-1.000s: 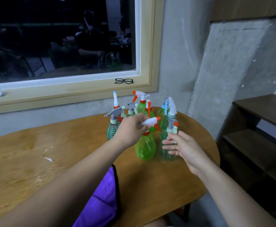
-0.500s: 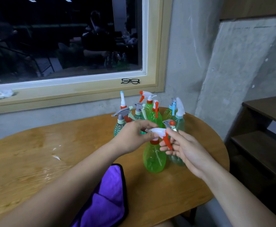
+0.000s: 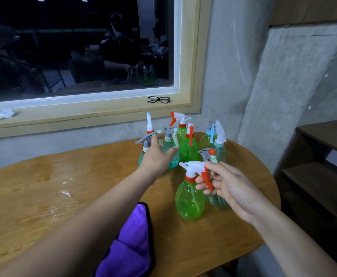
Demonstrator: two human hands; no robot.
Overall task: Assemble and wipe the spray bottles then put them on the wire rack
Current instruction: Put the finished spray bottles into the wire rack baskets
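Note:
Several green and teal spray bottles stand clustered at the far side of the round wooden table (image 3: 33, 196). The nearest green bottle (image 3: 189, 200) stands upright with a white sprayer head and an orange trigger. My right hand (image 3: 229, 188) pinches that trigger from the right. My left hand (image 3: 156, 156) has reached into the cluster. Its thumb lies across the front of a teal bottle (image 3: 172, 158) with a grey sprayer, and its fingers are behind the bottle's neck. A folded purple cloth (image 3: 131, 242) lies at the table's near edge. No wire rack is in view.
A dark wooden shelf unit (image 3: 323, 176) stands to the right of the table. Black glasses (image 3: 158, 99) and a crumpled white tissue (image 3: 1, 113) lie on the window sill. A concrete wall rises just behind the bottles. Wet streaks mark the table's left half.
My left hand let go of the green bottle's sprayer head and moved back to the teal bottle. My right hand took hold of the orange trigger, which now points toward me.

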